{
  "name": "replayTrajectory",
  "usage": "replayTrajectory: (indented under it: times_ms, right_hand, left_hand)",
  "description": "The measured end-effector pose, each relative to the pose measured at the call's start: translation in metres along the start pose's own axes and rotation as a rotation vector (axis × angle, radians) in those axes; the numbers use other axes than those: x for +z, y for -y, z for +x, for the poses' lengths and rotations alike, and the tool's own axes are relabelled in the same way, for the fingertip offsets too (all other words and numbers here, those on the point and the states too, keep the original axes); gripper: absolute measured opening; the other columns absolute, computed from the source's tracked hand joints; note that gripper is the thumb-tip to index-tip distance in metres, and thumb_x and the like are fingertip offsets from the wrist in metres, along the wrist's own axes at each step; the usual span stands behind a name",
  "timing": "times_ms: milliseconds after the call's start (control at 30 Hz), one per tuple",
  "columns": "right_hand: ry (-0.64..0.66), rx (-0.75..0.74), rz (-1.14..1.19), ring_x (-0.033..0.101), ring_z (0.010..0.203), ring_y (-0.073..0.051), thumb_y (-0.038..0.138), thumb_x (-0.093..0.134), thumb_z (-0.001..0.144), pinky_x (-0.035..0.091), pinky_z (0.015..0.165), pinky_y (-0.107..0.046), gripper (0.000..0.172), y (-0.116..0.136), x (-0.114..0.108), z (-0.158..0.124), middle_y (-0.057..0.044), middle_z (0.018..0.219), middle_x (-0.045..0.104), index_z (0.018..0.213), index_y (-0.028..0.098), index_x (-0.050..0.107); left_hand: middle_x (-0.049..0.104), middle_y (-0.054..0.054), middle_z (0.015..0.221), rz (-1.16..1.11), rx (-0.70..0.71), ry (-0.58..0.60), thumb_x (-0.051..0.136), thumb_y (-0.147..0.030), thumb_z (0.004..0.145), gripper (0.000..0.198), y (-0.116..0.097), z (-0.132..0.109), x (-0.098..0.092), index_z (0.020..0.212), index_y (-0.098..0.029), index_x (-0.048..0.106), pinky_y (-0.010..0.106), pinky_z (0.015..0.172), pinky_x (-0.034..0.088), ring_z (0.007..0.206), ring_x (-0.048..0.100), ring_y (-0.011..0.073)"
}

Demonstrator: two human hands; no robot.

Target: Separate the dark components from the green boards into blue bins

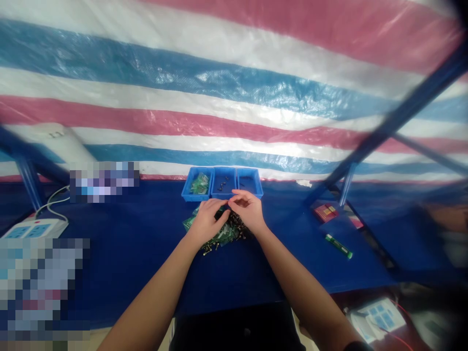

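My left hand (207, 222) and my right hand (249, 210) meet over a pile on the blue table, fingertips close together. Each has thumb and fingers drawn into a pinch; whatever they hold is too small to make out. Beneath them lies a heap of green-printed clear packets (227, 235) mixed with small dark and brass-coloured metal parts (239, 228), partly hidden by my hands. Just behind stands a blue three-compartment tray (197, 197). Its left compartment holds green packets (200, 184), the middle one several small dark parts (222, 186), and the right one a small dark piece.
A white power strip (44, 228) with a cable lies at the left. On the right are a red box (326, 212) and a green tube-shaped packet (339, 246). Blue frame posts (351, 178) rise at both sides before a striped sheet (234, 117). Another power strip (382, 317) sits lower right.
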State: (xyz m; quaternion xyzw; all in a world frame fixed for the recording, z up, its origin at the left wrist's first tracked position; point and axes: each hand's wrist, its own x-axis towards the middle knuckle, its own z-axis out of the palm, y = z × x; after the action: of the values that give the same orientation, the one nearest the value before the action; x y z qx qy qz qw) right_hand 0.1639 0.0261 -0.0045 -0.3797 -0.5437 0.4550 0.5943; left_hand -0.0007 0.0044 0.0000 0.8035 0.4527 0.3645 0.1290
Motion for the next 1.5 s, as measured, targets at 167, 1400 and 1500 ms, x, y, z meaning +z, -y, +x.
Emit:
replayTrajectory:
  times_ms: [167, 1400, 1500]
  right_hand:
    - [0.06, 0.036, -0.015, 0.068, 0.076, -0.017, 0.03, 0.073, 0.072, 0.057, 0.075, -0.034, 0.033, -0.002, -0.003, -0.002, -0.002, 0.083, 0.071, 0.102, 0.021, 0.067]
    - [0.105, -0.314, -0.539, 0.062, 0.079, -0.017, 0.032, 0.06, 0.087, 0.053, 0.07, -0.029, 0.024, 0.024, -0.012, -0.011, -0.006, 0.094, 0.068, 0.107, 0.023, 0.069]
    - [0.115, -0.266, -0.481, 0.063, 0.076, -0.017, 0.029, 0.058, 0.088, 0.053, 0.07, -0.029, 0.018, 0.021, -0.004, -0.016, -0.006, 0.088, 0.07, 0.098, 0.022, 0.072]
  left_hand:
    - [0.069, 0.006, 0.102, 0.046, -0.01, 0.015, 0.048, -0.029, 0.094, 0.017, 0.002, 0.0, 0.002, 0.098, -0.023, 0.063, 0.038, 0.088, 0.039, 0.1, 0.06, 0.023]
    - [0.07, 0.008, 0.098, 0.229, 0.133, -0.215, 0.053, -0.023, 0.093, 0.016, 0.011, -0.004, 0.007, 0.105, -0.019, 0.062, 0.039, 0.085, 0.049, 0.094, 0.064, 0.0237]
    - [0.069, 0.009, 0.097, 0.176, 0.182, -0.215, 0.053, -0.022, 0.093, 0.016, 0.008, -0.004, 0.01, 0.106, -0.019, 0.062, 0.038, 0.086, 0.051, 0.093, 0.064, 0.0227]
